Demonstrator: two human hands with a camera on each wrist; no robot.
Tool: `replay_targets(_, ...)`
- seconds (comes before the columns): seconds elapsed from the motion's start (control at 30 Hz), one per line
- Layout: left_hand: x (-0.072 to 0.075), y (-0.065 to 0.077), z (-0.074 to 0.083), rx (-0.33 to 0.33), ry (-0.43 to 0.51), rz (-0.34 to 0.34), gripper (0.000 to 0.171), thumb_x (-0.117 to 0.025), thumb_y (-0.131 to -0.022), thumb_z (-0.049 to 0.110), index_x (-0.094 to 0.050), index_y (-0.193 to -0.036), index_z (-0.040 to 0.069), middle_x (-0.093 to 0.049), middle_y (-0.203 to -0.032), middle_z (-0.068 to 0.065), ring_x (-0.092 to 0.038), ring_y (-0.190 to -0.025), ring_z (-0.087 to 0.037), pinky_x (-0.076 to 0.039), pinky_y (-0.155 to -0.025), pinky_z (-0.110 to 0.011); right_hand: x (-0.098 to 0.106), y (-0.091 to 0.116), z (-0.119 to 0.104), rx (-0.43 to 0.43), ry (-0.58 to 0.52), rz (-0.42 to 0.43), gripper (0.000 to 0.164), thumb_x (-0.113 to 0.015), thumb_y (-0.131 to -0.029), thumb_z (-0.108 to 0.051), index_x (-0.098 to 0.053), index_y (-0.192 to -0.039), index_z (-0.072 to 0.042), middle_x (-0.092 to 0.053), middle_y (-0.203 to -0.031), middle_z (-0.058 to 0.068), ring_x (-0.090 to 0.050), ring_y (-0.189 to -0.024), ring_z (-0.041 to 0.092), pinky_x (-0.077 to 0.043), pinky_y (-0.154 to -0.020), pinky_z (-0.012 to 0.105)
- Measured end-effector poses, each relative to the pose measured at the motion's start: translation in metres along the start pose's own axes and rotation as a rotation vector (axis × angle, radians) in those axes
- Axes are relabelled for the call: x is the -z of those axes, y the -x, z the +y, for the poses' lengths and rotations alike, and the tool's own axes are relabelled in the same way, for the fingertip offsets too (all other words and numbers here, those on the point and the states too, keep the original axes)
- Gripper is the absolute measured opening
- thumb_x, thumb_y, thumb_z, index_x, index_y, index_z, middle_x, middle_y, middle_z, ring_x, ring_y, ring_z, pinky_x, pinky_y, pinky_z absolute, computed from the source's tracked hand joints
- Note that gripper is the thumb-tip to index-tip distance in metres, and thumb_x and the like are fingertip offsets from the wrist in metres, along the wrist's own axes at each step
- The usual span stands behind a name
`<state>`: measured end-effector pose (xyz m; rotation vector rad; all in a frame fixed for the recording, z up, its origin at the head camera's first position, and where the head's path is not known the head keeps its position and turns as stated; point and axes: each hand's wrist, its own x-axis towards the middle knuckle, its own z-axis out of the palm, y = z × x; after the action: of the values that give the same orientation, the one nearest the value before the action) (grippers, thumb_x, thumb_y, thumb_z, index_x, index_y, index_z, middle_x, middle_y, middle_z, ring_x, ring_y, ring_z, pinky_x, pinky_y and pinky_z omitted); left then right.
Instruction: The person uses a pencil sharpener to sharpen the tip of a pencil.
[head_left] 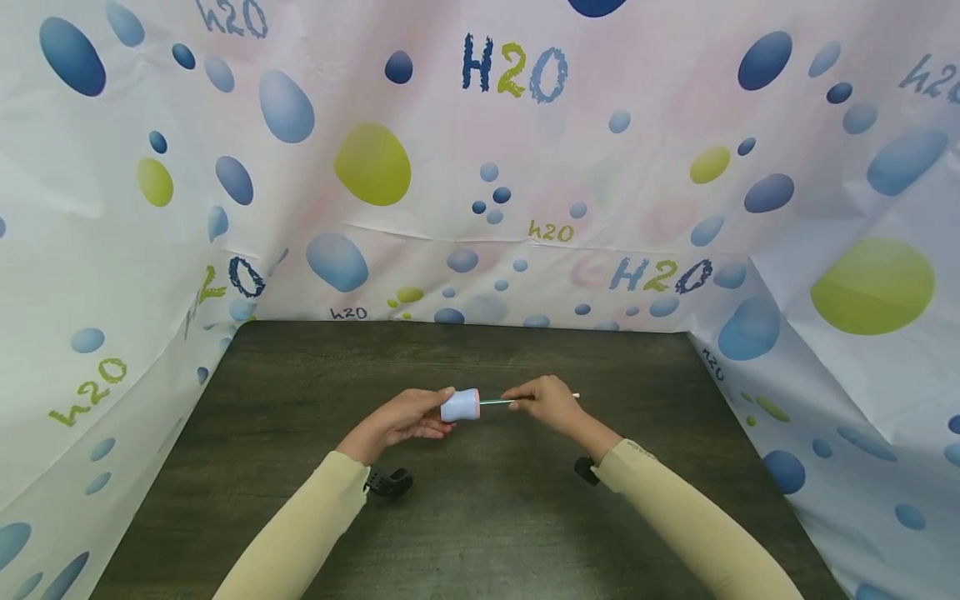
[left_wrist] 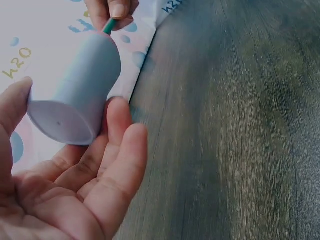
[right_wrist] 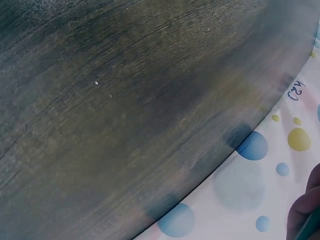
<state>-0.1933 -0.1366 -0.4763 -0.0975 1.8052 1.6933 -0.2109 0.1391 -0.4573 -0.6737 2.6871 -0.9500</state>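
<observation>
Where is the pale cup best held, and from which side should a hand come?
Probably round the narrowed middle of the cup, coming from the left. The cup is sideways: the left hand holds it near its base, and its pink-rimmed end faces right, where the right hand pinches a green stick, so that end should stay free.

Beyond 2 pale-yellow sleeves (head_left: 300, 533), we see the left hand (head_left: 408, 414) holding a pale-blue, pink-rimmed cup (head_left: 459, 405) and the right hand (head_left: 551, 403) pinching a slim green stick (head_left: 494, 402) at its rim.
</observation>
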Motion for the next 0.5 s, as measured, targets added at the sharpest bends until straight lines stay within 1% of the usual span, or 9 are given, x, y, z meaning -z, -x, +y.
replay_targets(0.1,-0.0018,-0.0028,-0.0001,-0.027,0.012,0.001,0.056,-0.052,-0.108,0.032,-0.048,-0.143,-0.012,-0.067,-0.100,-0.008,-0.071,-0.080,-0.008,-0.063,-0.078,-0.022,0.0004,0.0013,0.0005,0.003,0.034,0.005,0.024,-0.070,-0.095,-0.011,-0.078,-0.117,-0.006,-0.079,-0.109,0.016,-0.023,-0.046,0.008,-0.022,-0.048,0.020)
replay_targets(0.17,-0.0023,-0.0039,-0.0005,-0.034,0.012,0.008,0.054,-0.053,-0.108,0.028,-0.047,-0.145,-0.012,-0.067,-0.104,-0.009,-0.070,-0.081,-0.008,-0.062,-0.075,-0.019,0.0005,0.0015,0.0007,0.011,0.041,0.001,0.023,-0.070,-0.095,-0.011,-0.078,-0.116,-0.006,-0.079,-0.110,0.016,-0.023,-0.047,0.008,-0.021,-0.048,0.019)
replay_targets(0.23,-0.0025,-0.0042,-0.0013,-0.044,-0.001,0.024,0.052,-0.054,-0.108,0.023,-0.047,-0.146,-0.011,-0.068,-0.111,-0.014,-0.070,-0.084,-0.008,-0.062,-0.077,-0.019,0.0010,0.0014,-0.0002,0.020,0.039,-0.010,0.023,-0.070,-0.095,-0.011,-0.078,-0.115,-0.005,-0.078,-0.110,0.017,-0.027,-0.049,0.007,-0.022,-0.049,0.018)
replay_targets(0.33,-0.0025,-0.0026,-0.0022,-0.078,-0.052,0.045,0.053,-0.058,-0.105,0.020,-0.047,-0.147,-0.010,-0.066,-0.126,-0.023,-0.070,-0.094,-0.011,-0.062,-0.090,-0.029,0.0015,0.0009,-0.0007,0.021,0.009,-0.037,0.022,-0.070,-0.095,-0.010,-0.078,-0.114,-0.003,-0.078,-0.109,0.018,-0.039,-0.053,0.006,-0.025,-0.050,0.018)
replay_targets(0.4,-0.0031,-0.0015,-0.0021,-0.105,-0.087,0.061,0.053,-0.061,-0.104,0.019,-0.049,-0.147,-0.008,-0.063,-0.135,-0.026,-0.070,-0.104,-0.016,-0.060,-0.100,-0.039,0.0019,0.0004,-0.0004,0.012,-0.014,-0.058,0.022,-0.069,-0.096,-0.010,-0.078,-0.115,-0.002,-0.079,-0.105,0.019,-0.046,-0.056,0.005,-0.026,-0.051,0.018)
replay_targets(0.43,-0.0036,-0.0007,-0.0017,-0.123,-0.111,0.071,0.053,-0.063,-0.103,0.020,-0.050,-0.146,-0.007,-0.061,-0.138,-0.027,-0.070,-0.108,-0.019,-0.057,-0.104,-0.043,0.0021,0.0002,-0.0001,0.005,-0.027,-0.067,0.022,-0.068,-0.097,-0.010,-0.078,-0.115,-0.002,-0.079,-0.103,0.020,-0.047,-0.058,0.005,-0.027,-0.051,0.019)
replay_targets(0.5,-0.0048,0.0004,-0.0005,-0.152,-0.151,0.090,0.052,-0.066,-0.101,0.020,-0.053,-0.145,-0.005,-0.060,-0.142,-0.027,-0.068,-0.117,-0.026,-0.053,-0.108,-0.051,0.0026,-0.0005,0.0013,-0.022,-0.069,-0.089,0.023,-0.067,-0.097,-0.009,-0.077,-0.116,-0.001,-0.079,-0.100,0.021,-0.046,-0.058,0.008,-0.027,-0.052,0.019)
